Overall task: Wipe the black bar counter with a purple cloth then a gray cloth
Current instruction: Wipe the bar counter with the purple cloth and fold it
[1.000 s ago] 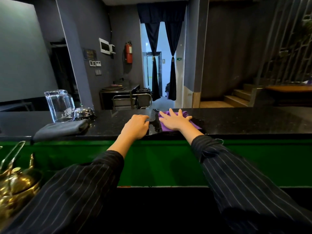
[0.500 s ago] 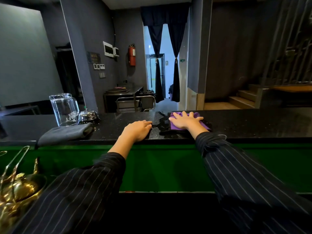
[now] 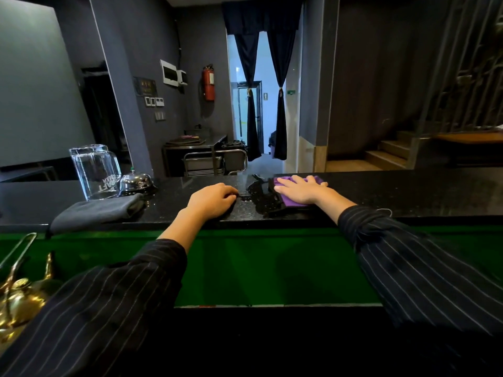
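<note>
Right hand (image 3: pixel 299 190) presses flat, fingers spread, on the purple cloth (image 3: pixel 290 201); left hand (image 3: pixel 213 200) rests curled on the worktop (image 3: pixel 408 191).

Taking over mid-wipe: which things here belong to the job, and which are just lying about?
Job: purple cloth under right hand; gray cloth; black bar counter.
Lying about: glass pitcher; service bell; brass pieces.

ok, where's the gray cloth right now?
In the head view the gray cloth lies folded on the counter, at its near edge on the left, just in front of the glass pitcher and bell, left of the left hand.
</note>
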`<state>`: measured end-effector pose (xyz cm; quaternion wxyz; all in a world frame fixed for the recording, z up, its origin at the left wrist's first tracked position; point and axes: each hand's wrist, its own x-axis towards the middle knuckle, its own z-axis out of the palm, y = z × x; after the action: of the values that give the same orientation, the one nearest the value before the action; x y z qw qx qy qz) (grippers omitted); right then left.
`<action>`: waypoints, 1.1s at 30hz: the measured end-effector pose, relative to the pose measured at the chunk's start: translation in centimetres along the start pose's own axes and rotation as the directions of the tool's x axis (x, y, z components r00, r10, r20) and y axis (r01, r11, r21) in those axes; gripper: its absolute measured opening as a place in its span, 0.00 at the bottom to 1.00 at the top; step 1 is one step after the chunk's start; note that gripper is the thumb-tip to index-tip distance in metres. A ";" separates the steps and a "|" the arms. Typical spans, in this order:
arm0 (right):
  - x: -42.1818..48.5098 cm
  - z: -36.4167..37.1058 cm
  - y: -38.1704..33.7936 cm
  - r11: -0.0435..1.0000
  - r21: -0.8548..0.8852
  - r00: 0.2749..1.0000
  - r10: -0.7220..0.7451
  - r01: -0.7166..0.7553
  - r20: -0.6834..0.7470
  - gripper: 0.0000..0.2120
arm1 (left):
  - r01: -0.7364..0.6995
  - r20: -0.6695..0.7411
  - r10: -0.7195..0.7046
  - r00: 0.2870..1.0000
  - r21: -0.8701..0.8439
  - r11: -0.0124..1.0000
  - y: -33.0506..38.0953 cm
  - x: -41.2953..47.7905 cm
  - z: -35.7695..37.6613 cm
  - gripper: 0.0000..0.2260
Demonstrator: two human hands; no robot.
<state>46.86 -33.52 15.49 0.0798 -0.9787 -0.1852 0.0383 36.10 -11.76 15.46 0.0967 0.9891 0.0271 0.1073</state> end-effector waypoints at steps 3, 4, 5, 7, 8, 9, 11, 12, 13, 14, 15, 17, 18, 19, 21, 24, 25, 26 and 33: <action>2.2 -0.3 -0.3 0.997 -0.003 0.997 0.074 -0.074 -0.011 0.28 | -0.032 0.018 0.032 0.999 0.007 0.999 -0.2 0.7 0.6 0.18; 2.9 -0.4 -0.6 0.996 0.009 0.995 0.093 -0.093 -0.029 0.27 | -0.033 0.019 0.033 0.999 -0.013 0.999 -0.4 1.0 0.8 0.19; 3.6 -0.5 -1.0 0.994 0.016 0.994 0.105 -0.105 -0.037 0.26 | -0.030 0.021 0.031 0.999 -0.029 0.999 -0.7 1.4 1.0 0.20; 5.0 -0.8 -1.6 0.992 0.006 0.992 0.124 -0.124 -0.026 0.25 | -0.026 0.028 0.027 0.999 -0.051 0.998 -1.1 1.9 1.4 0.22; 6.2 -0.9 -1.8 0.992 0.001 0.992 0.125 -0.125 -0.015 0.26 | -0.028 0.029 0.030 0.999 -0.061 0.998 -1.1 2.1 1.6 0.22; 7.0 -1.0 -2.0 0.992 -0.003 0.992 0.122 -0.122 0.003 0.26 | -0.033 0.027 0.035 0.999 -0.066 0.997 -1.2 2.2 1.7 0.22; 9.1 -0.9 -2.1 0.994 -0.019 0.994 0.104 -0.103 0.044 0.30 | -0.051 0.023 0.053 0.998 -0.067 0.996 -1.1 2.4 1.8 0.20; 10.1 -0.9 -2.4 0.996 -0.030 0.995 0.084 -0.082 0.060 0.31 | -0.054 0.022 0.056 0.998 -0.073 0.996 -1.0 2.4 1.8 0.20; 10.6 -1.0 -3.0 0.997 -0.036 0.994 0.066 -0.063 0.088 0.31 | -0.055 0.021 0.056 0.998 -0.077 0.996 -1.0 2.4 1.8 0.19; 11.2 -0.9 -3.6 0.999 -0.021 0.993 0.052 -0.050 0.108 0.31 | -0.055 0.019 0.056 0.998 -0.076 0.996 -0.9 2.4 1.8 0.19; 11.4 -0.8 -4.3 0.998 -0.047 0.991 0.040 -0.034 0.126 0.33 | -0.053 0.017 0.055 0.998 -0.075 0.996 -0.9 2.4 1.7 0.19; 11.9 -0.3 -5.6 0.997 -0.078 0.990 -0.004 0.015 0.140 0.40 | -0.045 0.018 0.046 0.999 -0.076 0.996 -0.8 2.3 1.7 0.18; 13.9 0.4 -5.6 0.997 -0.064 0.991 -0.031 0.039 0.127 0.44 | -0.041 0.018 0.042 0.999 -0.077 0.996 -0.8 2.3 1.6 0.18; 14.6 0.8 -5.7 0.996 -0.071 0.993 -0.041 0.049 0.109 0.47 | -0.037 0.016 0.038 0.999 -0.082 0.996 -0.8 2.2 1.5 0.18; 14.7 1.4 -5.8 0.993 -0.073 0.991 -0.085 0.092 0.101 0.47 | -0.027 0.003 0.027 1.000 -0.093 0.995 -0.8 1.9 1.2 0.18; 11.8 1.4 -5.3 0.963 -0.071 0.964 -0.252 0.258 0.086 0.38 | 0.008 -0.021 -0.011 1.000 -0.102 0.995 -0.8 1.4 0.9 0.17; 7.9 0.6 -5.6 0.950 -0.083 0.952 -0.297 0.302 0.070 0.33 | 0.026 -0.034 -0.029 0.999 -0.107 0.994 -0.7 1.0 0.7 0.18; 5.8 0.2 -5.4 0.942 -0.071 0.944 -0.321 0.327 0.080 0.28 | 0.041 -0.053 -0.047 0.998 -0.111 0.993 -0.6 0.5 0.7 0.18; 4.2 0.5 -4.2 0.992 -0.027 0.993 -0.119 0.120 0.009 0.29 | 0.086 -0.170 -0.102 0.980 -0.098 0.991 0.6 -2.7 1.4 0.20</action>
<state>49.24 -28.03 15.54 0.0680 -0.9667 -0.2443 0.0343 33.82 -12.79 13.73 0.1433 0.9682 0.0774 0.1901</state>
